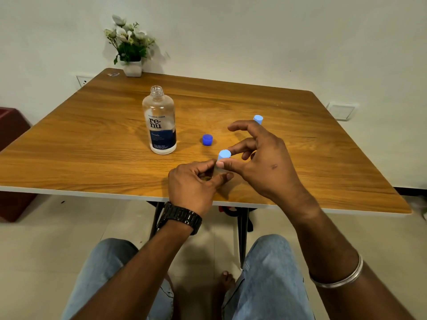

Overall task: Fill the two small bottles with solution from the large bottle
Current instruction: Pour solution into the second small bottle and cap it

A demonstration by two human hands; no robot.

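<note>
The large clear bottle (160, 121) with a dark blue label stands upright and uncapped at the table's middle. Its dark blue cap (207, 139) lies on the table to its right. My left hand (196, 183) grips the clear body of a small bottle near the front edge. My right hand (256, 158) pinches that bottle's light blue cap (224, 155) between thumb and middle finger, other fingers spread. A second small bottle (258, 119) with a light blue cap stands behind my right hand, its body mostly hidden.
A white pot of artificial flowers (130, 47) sits at the table's far left corner. The wooden table (92, 146) has a white front edge close to my knees. A dark red box (11, 144) stands on the floor at the left.
</note>
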